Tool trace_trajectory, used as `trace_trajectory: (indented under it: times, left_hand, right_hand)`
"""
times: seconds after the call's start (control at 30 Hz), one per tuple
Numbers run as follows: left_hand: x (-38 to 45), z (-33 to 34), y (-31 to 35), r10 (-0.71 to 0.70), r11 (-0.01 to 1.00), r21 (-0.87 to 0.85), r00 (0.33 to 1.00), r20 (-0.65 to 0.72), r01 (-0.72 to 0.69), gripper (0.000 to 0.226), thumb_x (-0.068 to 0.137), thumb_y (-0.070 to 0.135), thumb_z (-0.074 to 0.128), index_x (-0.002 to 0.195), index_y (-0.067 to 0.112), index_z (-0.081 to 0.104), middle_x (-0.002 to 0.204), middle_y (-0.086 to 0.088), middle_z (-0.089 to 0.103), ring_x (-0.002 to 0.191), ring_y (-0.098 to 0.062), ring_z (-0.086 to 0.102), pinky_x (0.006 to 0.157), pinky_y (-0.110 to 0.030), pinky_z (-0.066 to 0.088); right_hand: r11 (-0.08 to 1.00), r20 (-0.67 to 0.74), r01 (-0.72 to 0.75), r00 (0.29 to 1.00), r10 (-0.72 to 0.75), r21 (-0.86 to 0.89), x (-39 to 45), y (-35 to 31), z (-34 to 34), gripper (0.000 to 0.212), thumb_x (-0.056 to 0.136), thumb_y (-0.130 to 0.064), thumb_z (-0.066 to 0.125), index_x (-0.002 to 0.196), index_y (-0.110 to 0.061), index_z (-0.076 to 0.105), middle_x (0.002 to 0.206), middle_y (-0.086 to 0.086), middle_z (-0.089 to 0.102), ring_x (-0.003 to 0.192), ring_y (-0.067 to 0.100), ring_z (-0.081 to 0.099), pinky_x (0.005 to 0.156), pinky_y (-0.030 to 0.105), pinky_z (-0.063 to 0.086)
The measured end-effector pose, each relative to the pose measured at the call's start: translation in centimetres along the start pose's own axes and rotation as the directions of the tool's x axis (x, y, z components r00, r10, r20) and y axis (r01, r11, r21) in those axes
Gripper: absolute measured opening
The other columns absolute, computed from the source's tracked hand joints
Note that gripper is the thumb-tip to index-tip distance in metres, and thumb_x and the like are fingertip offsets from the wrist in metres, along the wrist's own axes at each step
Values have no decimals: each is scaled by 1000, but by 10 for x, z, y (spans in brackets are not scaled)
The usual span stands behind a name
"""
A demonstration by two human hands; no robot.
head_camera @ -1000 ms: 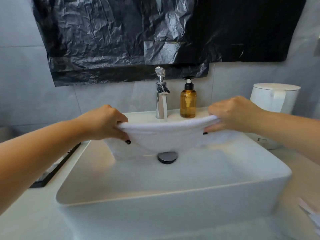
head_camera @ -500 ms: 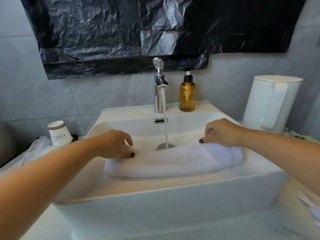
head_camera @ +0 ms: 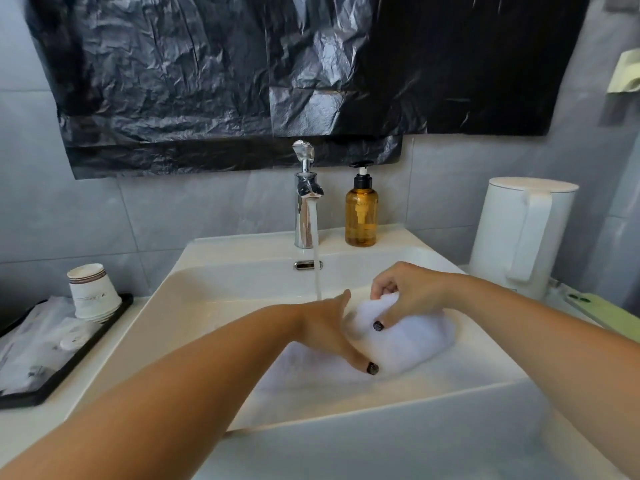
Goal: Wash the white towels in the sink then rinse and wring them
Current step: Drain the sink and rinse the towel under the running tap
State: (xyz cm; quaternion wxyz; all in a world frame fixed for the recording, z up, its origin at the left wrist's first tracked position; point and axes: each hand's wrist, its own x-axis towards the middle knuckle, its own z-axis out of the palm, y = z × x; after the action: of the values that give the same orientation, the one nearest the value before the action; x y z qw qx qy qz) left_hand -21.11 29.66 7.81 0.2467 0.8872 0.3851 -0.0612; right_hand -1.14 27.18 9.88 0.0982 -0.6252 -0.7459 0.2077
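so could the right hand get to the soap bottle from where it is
Probably yes. The right hand is gripping the towel in the sink, and nothing stands between it and the amber soap bottle on the back ledge; it would have to release the towel first.
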Motion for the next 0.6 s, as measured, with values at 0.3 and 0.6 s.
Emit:
trace_trajectory:
  times: [0.3, 0.6]
  left_hand:
    - [1, -19, -38, 20, 703, -673, 952, -305, -230, 44, 75, 4, 79, 115, 18, 65, 104, -4, 72, 102, -18, 68, 95, -36, 54]
    - [-2, -32, -64, -160, 337, -894, 918, -364, -296, 62, 61, 13, 64, 121, -4, 61, 103, -22, 69, 97, -30, 69, 79, -37, 54]
  right_hand:
    - [890, -527, 285, 847, -61, 355, 47, -53, -8, 43, 60, -20, 91, 96, -26, 71, 89, -10, 62, 83, 2, 58, 68, 16, 44]
    - [265, 20, -104, 953, 303, 959, 78, -68, 5, 67, 70, -54, 78, 114, -8, 59, 85, 11, 66, 69, 24, 67, 63, 33, 58]
